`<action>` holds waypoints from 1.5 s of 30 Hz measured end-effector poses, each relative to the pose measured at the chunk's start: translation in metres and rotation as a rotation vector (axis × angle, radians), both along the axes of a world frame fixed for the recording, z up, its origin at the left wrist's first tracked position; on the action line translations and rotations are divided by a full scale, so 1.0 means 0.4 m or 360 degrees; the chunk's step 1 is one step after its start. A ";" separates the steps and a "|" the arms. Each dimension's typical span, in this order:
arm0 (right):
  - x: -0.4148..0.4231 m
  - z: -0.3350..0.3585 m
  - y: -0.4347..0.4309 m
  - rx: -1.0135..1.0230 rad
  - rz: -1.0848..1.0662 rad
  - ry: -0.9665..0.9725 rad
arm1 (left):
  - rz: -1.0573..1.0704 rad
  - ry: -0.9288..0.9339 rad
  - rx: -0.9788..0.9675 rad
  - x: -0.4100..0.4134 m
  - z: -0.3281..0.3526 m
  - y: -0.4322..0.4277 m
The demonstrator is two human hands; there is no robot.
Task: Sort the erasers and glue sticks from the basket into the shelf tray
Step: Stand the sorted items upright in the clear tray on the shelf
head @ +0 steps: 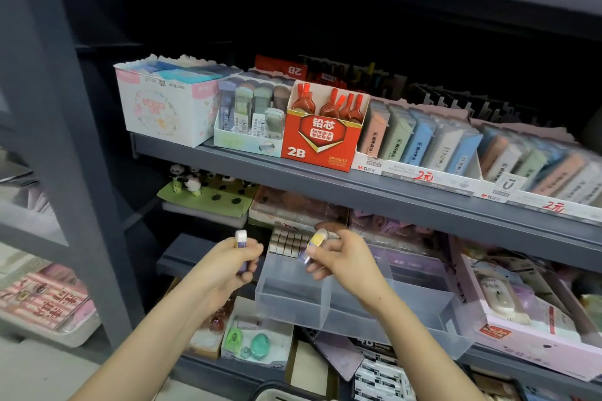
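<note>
My left hand [228, 265] grips a small white and purple eraser [241, 237] upright, just left of the clear plastic shelf tray [293, 298]. My right hand [342, 255] pinches a yellow and purple eraser [315, 242] above the tray's back left part. A block of several small erasers [288, 242] stands in rows at the tray's far end. The tray's near compartments look bare. A dark basket rim [277, 392] shows at the bottom edge, its contents hidden.
The upper shelf carries a white floral box [163, 107], pencil-lead tubes [250, 111], a red 2B lead box [321, 137] and pastel cases [420, 140]. Panda figures [189, 182] stand behind. A pink package [521, 309] lies right of the tray, a box with green items [254, 340] below it.
</note>
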State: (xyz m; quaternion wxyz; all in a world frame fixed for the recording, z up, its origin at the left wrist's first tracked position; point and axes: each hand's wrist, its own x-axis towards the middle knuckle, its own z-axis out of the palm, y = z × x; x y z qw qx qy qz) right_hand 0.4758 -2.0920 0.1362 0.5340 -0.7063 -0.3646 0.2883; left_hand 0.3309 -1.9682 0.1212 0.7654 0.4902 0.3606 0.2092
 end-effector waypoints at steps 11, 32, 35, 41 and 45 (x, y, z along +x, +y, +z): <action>0.019 -0.027 0.160 -0.0387 -0.0226 -0.0660 | 0.0143 0.0263 0.0383 0.019 -0.056 0.059; 0.002 -0.059 0.190 -0.0579 0.0025 -0.0762 | 0.0259 0.0308 0.0733 0.030 -0.061 0.071; -0.001 -0.064 0.182 -0.0483 -0.0101 -0.0585 | 0.0273 0.0298 0.0730 0.031 -0.065 0.078; -0.013 -0.108 0.153 -0.0512 0.0069 -0.1506 | 0.0234 0.0289 0.0714 0.036 -0.073 0.080; 0.008 -0.113 0.128 -0.0605 0.0238 -0.1713 | 0.0197 0.0267 0.0706 0.039 -0.071 0.083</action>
